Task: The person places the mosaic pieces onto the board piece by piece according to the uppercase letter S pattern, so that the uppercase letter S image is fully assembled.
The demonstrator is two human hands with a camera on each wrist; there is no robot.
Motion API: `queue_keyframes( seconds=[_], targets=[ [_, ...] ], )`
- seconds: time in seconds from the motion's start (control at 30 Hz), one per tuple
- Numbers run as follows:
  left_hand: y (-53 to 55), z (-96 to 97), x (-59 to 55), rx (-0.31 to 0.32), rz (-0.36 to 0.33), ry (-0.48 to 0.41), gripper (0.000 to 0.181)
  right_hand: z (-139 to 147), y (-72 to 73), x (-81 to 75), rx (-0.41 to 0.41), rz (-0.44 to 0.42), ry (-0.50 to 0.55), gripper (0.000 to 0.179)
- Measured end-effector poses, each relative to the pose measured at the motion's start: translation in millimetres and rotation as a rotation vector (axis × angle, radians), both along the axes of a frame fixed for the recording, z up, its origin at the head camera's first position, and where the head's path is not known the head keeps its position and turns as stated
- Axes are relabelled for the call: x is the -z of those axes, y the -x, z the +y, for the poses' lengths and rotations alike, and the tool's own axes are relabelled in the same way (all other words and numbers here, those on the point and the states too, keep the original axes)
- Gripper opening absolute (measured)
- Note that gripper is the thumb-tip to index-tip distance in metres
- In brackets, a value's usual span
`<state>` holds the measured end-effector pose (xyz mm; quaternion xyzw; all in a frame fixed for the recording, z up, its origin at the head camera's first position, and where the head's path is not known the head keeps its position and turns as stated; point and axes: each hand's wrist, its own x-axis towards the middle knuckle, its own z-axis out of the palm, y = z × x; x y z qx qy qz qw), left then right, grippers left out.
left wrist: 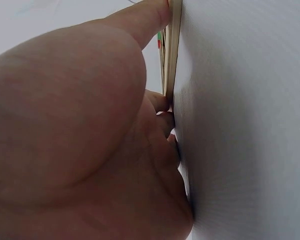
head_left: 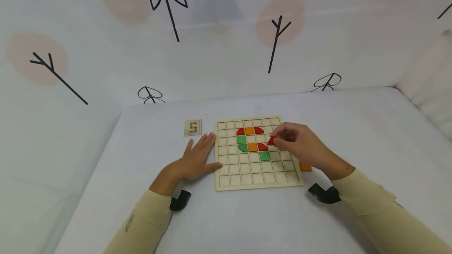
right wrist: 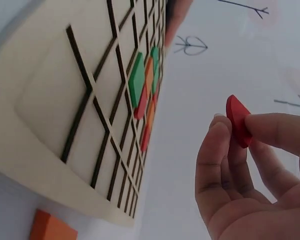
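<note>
My right hand (head_left: 299, 144) pinches a red quarter-round tile (right wrist: 238, 121) between thumb and fingertips, held up above the right part of the wooden grid board (head_left: 233, 181). With fingers spread, my left hand (head_left: 197, 160) rests flat on the table at the board's left edge, its thumb touching the board. Red, orange and green tiles sit in the board's cells, among them an orange square (head_left: 249, 130), a green square (head_left: 265, 156) and a red quarter-round (head_left: 262, 146). In the left wrist view the palm hides most of the board.
A small pattern card (head_left: 193, 127) with a coloured S-like figure on a grid lies beyond my left hand. One orange tile (head_left: 305, 166) lies on the table at the board's right edge, partly behind my right wrist. A printed cloth (head_left: 226, 62) hangs at the back.
</note>
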<state>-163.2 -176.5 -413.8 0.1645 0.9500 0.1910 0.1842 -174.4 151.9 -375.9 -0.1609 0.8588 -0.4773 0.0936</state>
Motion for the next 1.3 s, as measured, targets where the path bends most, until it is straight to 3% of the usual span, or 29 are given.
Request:
queue_keyframes(
  seconds=[0.23, 0.6, 0.83, 1.3],
  targets=[
    [2.9, -1.2, 2.1, 0.008, 0.004, 0.003, 0.096, -5, -3.6, 6.0, -0.073, 0.004, -0.002, 0.012],
    [3.9, -1.4, 0.6, 0.01, -0.006, -0.005, 0.096, -7, -3.1, 16.9, -0.146, 0.019, -0.135, 0.009],
    [3.2, -1.1, 0.1, 0.006, -0.012, -0.015, 0.095, -7, -1.8, 22.3, -0.196, 0.0, -0.153, 0.011],
    [3.9, -1.3, 1.4, 0.003, -0.008, -0.01, 0.096, -8, -1.2, 27.6, -0.248, 0.011, -0.19, 0.012]
  ],
)
